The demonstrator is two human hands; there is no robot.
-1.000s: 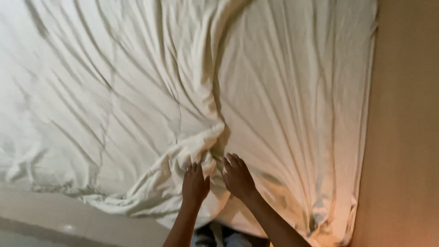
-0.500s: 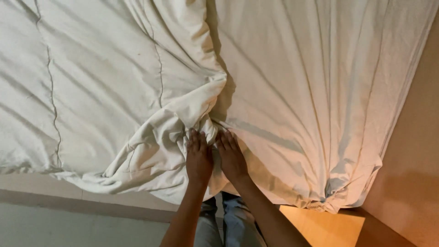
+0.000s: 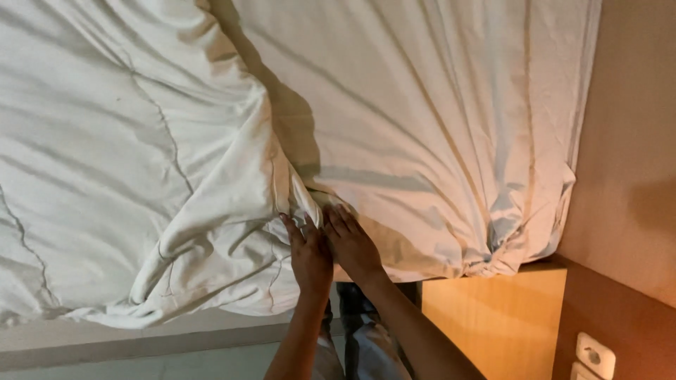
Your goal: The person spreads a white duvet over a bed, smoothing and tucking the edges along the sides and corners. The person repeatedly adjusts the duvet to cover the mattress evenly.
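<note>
A crumpled white duvet (image 3: 141,176) covers the left part of the bed, and its bunched edge runs down the middle. A white fitted sheet (image 3: 436,119) lies stretched on the right, knotted at its corner (image 3: 493,250). My left hand (image 3: 308,255) rests against the duvet's edge, its fingertips tucked into the fold, so the grip is hidden. Right beside it, my right hand (image 3: 352,243) lies flat on the sheet with the fingers spread, holding nothing. The two hands touch each other.
A wooden bedside unit (image 3: 493,317) stands at the bed's corner, with a white wall socket (image 3: 595,355) on the brown panel beside it. A beige wall (image 3: 634,141) runs along the right. My jeans-clad legs (image 3: 366,345) and a pale floor (image 3: 141,362) show below.
The duvet's bunched edge has shifted left, baring more sheet. My hands have stayed together at that edge, and the right one now lies flatter.
</note>
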